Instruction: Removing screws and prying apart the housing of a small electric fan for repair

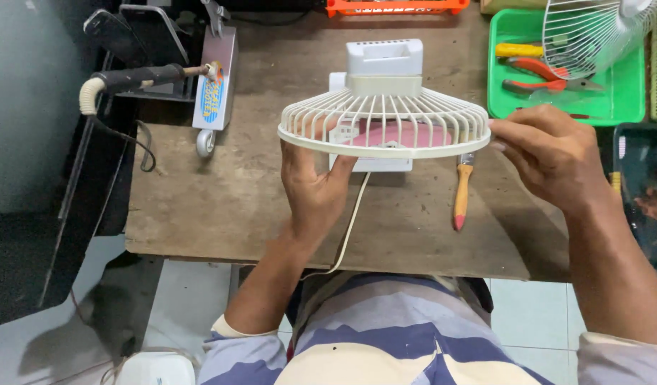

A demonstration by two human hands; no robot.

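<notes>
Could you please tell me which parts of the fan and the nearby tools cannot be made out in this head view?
- Pink blades: mostly hidden behind the fan grille.
- Left hand fingers: tucked under the grille rim.
- Second wire grille: cut off by the top edge.
- Pliers in the green tray: jaws covered by that grille.
- Cord: end hidden by clothing.

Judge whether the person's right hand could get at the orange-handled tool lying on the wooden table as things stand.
Probably yes. The orange-handled tool lies bare on the wooden table, just below and inward of the right hand, with nothing over it. That hand now pinches the fan guard rim, so it would have to let go first.
</notes>
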